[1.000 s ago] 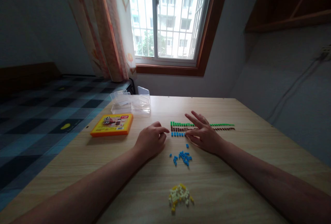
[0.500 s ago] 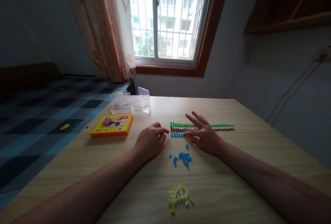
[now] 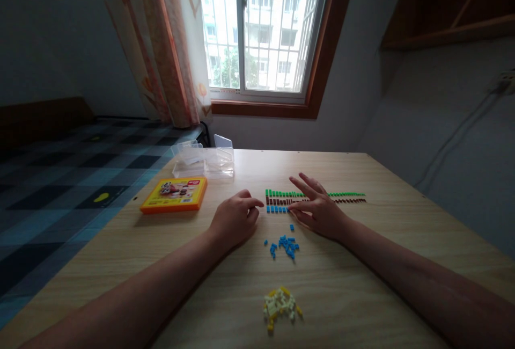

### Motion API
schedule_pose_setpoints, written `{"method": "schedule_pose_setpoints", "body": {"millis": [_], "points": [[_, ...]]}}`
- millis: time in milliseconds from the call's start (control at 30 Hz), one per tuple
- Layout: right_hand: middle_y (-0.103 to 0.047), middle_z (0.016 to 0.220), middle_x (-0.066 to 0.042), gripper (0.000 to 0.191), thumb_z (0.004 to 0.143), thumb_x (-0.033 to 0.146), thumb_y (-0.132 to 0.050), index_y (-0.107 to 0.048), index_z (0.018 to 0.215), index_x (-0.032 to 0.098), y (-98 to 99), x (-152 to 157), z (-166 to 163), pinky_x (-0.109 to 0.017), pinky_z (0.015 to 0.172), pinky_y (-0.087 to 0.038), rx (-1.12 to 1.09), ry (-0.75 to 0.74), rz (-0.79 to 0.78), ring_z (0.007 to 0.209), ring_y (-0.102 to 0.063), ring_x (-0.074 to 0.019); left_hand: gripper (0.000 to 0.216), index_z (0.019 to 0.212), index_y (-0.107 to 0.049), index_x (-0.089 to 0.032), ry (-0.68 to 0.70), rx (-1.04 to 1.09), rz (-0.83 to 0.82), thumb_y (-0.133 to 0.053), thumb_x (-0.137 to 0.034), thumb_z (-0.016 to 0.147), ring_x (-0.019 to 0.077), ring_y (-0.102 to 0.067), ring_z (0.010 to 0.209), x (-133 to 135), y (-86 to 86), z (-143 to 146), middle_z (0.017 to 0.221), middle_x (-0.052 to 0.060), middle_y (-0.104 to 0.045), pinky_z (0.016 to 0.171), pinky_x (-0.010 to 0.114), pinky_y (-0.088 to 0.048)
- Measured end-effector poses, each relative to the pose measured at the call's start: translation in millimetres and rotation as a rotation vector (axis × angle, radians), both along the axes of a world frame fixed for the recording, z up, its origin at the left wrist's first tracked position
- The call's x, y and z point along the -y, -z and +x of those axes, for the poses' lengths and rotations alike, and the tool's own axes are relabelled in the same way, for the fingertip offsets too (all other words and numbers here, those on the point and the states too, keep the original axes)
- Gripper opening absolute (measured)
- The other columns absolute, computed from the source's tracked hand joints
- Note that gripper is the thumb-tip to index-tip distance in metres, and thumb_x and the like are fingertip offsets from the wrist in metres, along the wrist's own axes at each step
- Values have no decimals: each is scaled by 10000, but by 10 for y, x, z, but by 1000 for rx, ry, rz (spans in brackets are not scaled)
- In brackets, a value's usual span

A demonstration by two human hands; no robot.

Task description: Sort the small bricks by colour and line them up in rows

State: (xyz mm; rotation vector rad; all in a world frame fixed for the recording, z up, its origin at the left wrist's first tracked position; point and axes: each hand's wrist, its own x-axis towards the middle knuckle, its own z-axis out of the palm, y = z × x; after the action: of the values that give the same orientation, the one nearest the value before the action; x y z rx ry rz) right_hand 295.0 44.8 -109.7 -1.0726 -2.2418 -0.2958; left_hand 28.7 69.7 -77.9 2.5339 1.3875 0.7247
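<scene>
My right hand (image 3: 319, 206) is over the rows of small building bricks, thumb and index fingertip closed on a blue brick (image 3: 288, 210) at the right end of a short blue row (image 3: 274, 210). Its other fingers are spread upward. My left hand (image 3: 237, 216) rests on the table, loosely curled and empty, its index finger pointing at the rows' left end without visibly holding anything. Behind the blue row lie a brown row (image 3: 277, 202) and a green row (image 3: 277, 193), both partly hidden by my right hand. Nearer me is a loose pile of blue bricks (image 3: 287, 244).
A pile of pale and bright yellow bricks (image 3: 279, 303) lies near the front of the wooden table (image 3: 362, 295). At the left are an orange-yellow box (image 3: 175, 194) and clear plastic containers (image 3: 203, 162). Beyond the table's left edge stands a bed (image 3: 100, 161) with checked bedding.
Almost nothing differs. The view has shifted very slightly; both hands keep about the same place, the right fingertips still at the end of the blue row.
</scene>
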Motion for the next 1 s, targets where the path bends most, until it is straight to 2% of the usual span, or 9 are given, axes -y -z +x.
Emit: {"method": "schedule_pose_setpoints", "body": {"millis": [367, 700, 1000], "points": [[-404, 1571, -57, 187, 890, 208, -612, -795, 887, 249, -61, 66, -27, -618, 1132, -314, -43, -31, 44, 1475, -305, -337, 313, 961, -800, -269, 11, 1, 20, -521, -180, 849, 157, -643, 734, -22, 27, -9, 914, 18, -691, 751, 297, -504], [-379, 1583, 20, 166, 770, 157, -652, -783, 761, 258, -155, 209, -82, -582, 1191, -239, -38, -175, -85, 1495, -262, -330, 316, 965, -802, -260, 14, 2, 10, -518, -182, 848, 153, -641, 733, -6, 3, -10, 918, 23, -696, 757, 298, -509], [-436, 1550, -22, 162, 843, 210, -647, -797, 835, 270, -80, 53, 35, -607, 1161, -270, -9, -17, 6, 1484, -288, -327, 302, 956, -797, -269, 5, -10, 2, -532, -172, 849, 155, -642, 727, -8, 5, -5, 917, 15, -692, 753, 298, -505]]}}
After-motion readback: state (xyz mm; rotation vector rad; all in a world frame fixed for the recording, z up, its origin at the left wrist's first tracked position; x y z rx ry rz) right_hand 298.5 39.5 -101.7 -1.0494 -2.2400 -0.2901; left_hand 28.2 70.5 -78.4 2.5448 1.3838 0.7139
